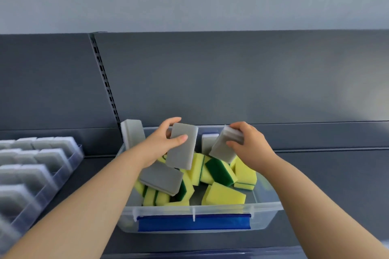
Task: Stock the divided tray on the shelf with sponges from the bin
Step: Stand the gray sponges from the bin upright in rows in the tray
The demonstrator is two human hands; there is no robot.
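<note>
Above the bin [197, 209], each hand's fingers clamped around its own grey sponge: left [182, 145], right [225, 143].

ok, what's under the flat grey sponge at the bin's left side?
The flat grey sponge in the clear plastic bin lies on yellow-and-green sponges, whose edges stick out below it. What lies deeper under it is covered.

Over a clear plastic bin [263, 206] with a blue front clip, the left hand [164, 141] grips a grey sponge [182, 146] upright between thumb and fingers, while the right hand [248, 145] pinches a second grey sponge [223, 147], tilted. Yellow-and-green sponges [223, 193] and more grey ones lie jumbled below. At the far left, the divided tray [63, 172] on the dark shelf [336, 185] holds rows of grey sponges.
</note>
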